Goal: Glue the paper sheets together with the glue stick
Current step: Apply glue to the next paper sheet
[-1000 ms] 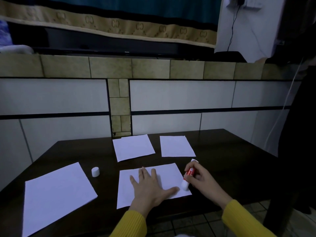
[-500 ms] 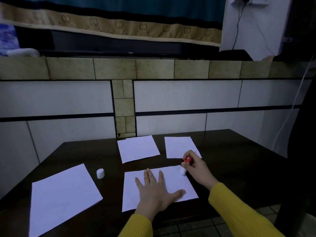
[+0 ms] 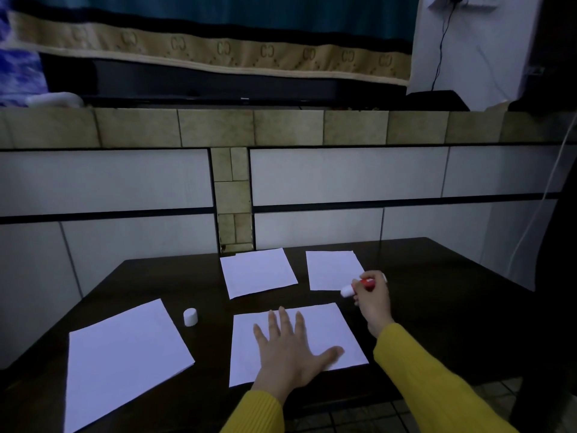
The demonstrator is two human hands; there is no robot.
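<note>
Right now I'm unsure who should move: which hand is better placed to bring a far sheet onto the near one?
Probably the right hand: it hovers at the far right white paper sheet, though it grips the red glue stick. The left hand lies flat on the near white paper sheet.

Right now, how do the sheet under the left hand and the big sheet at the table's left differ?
The white paper sheet under the left hand is pinned flat by the open left hand; the larger white paper sheet at the left lies untouched. The pinned one is smaller and sits near the right hand, whose grip holds the red glue stick; the larger one lies beside the white cap. Both are blank and flat on the dark table.
</note>
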